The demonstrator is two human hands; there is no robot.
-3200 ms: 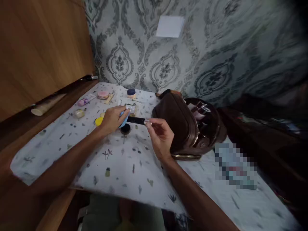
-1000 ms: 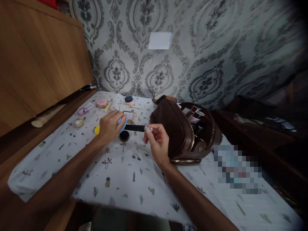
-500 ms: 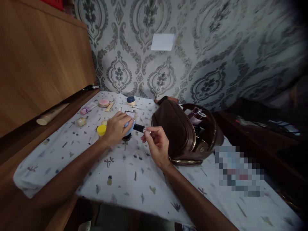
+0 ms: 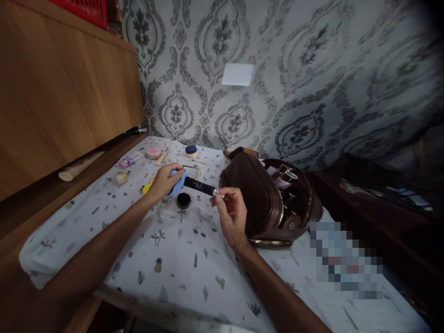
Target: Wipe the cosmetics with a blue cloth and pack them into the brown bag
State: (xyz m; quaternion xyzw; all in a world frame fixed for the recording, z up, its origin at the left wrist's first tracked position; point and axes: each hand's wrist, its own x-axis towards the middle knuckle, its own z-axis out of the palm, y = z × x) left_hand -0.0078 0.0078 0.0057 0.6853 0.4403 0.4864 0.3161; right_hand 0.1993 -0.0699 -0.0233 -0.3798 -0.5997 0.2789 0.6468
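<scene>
My right hand (image 4: 231,213) pinches the silver end of a slim black tube (image 4: 200,186) and holds it level above the patterned cloth (image 4: 180,259). The tube's other end is wrapped in a blue cloth (image 4: 176,183), which my left hand (image 4: 163,181) grips. A small round black jar (image 4: 183,200) sits on the cloth just below the tube. A yellow cap (image 4: 146,188) lies beside my left wrist.
An open brown leather bag (image 4: 267,196) with items inside stands to the right of my hands. Small jars and tubes lie at the back left: a pink compact (image 4: 153,153), a blue-lidded jar (image 4: 190,151), a pink tube (image 4: 130,160). A wooden panel (image 4: 62,83) rises on the left.
My left hand and the blue cloth have slid back along the tube, baring more of its black body. Both hands have lifted slightly, uncovering the black jar.
</scene>
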